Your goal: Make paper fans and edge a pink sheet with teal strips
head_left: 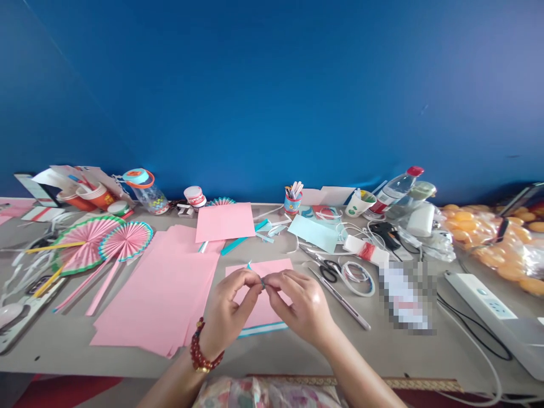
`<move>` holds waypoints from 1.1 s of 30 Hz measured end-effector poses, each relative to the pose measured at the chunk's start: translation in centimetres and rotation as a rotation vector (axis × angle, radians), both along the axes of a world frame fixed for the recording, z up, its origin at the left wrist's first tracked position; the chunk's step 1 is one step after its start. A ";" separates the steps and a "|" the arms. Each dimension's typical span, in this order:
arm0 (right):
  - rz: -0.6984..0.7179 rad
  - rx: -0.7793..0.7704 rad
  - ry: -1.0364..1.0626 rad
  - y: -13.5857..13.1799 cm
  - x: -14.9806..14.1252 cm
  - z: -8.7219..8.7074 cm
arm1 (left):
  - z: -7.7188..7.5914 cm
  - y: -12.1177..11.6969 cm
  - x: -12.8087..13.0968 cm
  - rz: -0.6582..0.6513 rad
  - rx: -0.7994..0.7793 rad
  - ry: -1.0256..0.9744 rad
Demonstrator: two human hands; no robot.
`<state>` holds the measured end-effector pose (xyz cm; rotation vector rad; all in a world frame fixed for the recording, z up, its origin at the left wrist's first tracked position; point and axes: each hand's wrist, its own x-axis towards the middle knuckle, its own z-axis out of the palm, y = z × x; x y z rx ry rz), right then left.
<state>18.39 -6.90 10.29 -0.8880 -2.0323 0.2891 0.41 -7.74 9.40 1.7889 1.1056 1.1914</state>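
Observation:
My left hand (229, 303), with a red bead bracelet on its wrist, and my right hand (304, 306) meet fingertip to fingertip above a pink paper sheet (272, 264). Both hands are closed in a pinch on a small teal strip (249, 265), whose tip pokes up over the left fingers; most of it is hidden. Along the sheet's near edge runs a blue-and-white band (264, 329). To the right of my right hand lie a slim pen-like tool (342, 300) and black-handled scissors (328, 271).
A pink paper stack (153, 300) and folded paper fans (126, 241) lie left. Behind are a pink sheet (225, 222), light blue paper (313, 232) and a pen cup (293, 201). To the right are a bottle (393, 192), a power strip (493, 311) and bagged orange balls (488, 238).

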 end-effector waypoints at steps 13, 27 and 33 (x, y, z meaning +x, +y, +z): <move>0.068 -0.089 -0.056 0.1 0.6 0.4 | 0.4 0.1 -0.2 -0.054 -0.073 -0.006; 0.000 0.022 -0.185 0.0 0.6 0.1 | 0.3 0.2 -0.2 -0.071 -0.119 0.025; -0.089 -0.016 -0.110 0.4 1.6 0.3 | 0.1 0.1 -0.9 -0.167 -0.257 -0.131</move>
